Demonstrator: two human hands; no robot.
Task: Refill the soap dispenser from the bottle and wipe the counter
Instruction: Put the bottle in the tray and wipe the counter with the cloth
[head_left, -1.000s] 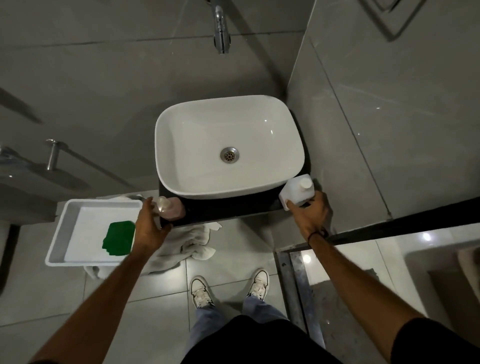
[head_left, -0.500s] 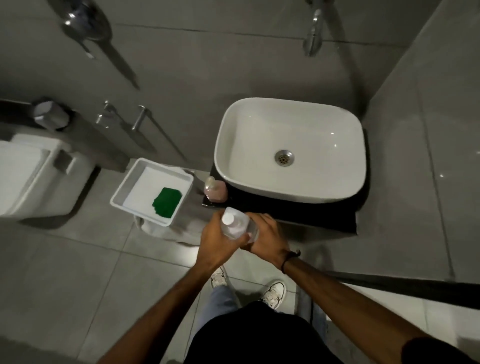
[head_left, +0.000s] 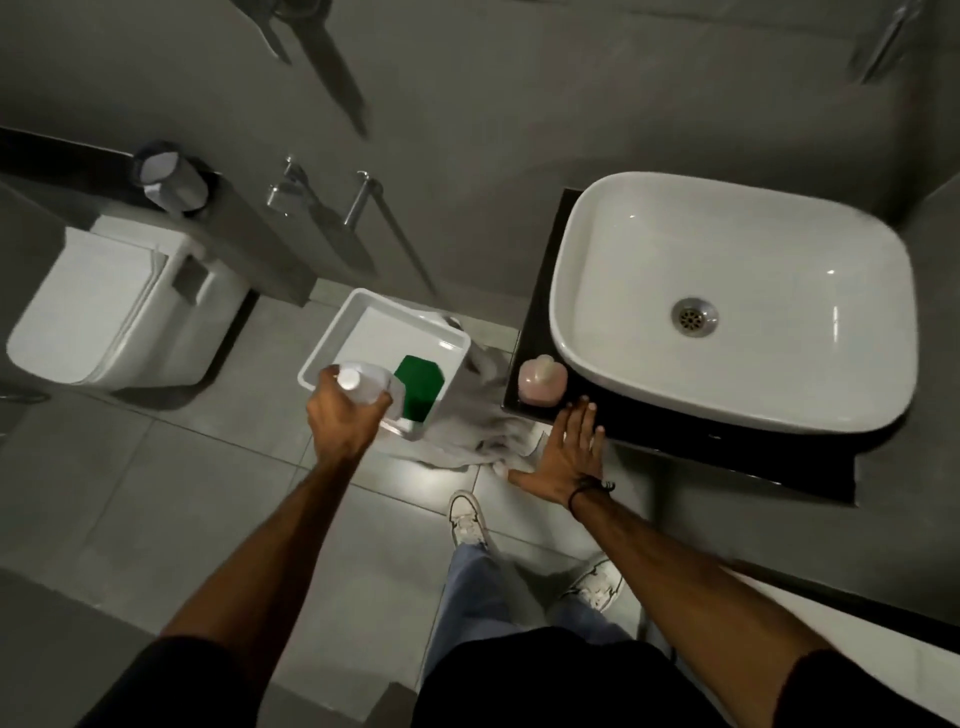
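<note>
Head view showed the white basin seated on a dark counter; every position below is referenced to that basin. A white tray holding a green cloth sat well to its left, over a grey towel. The pink soap dispenser stood just beside the basin's left front corner. The right hand, fingers spread and empty, reached toward the dispenser. The left hand was wrapped around the refill bottle, held above the tray, well left of the basin. Risk: a single-handed grip could let the bottle slip (whether its cap was on could not be determined), and the flat reaching hand could topple the dispenser off the counter edge.
</note>
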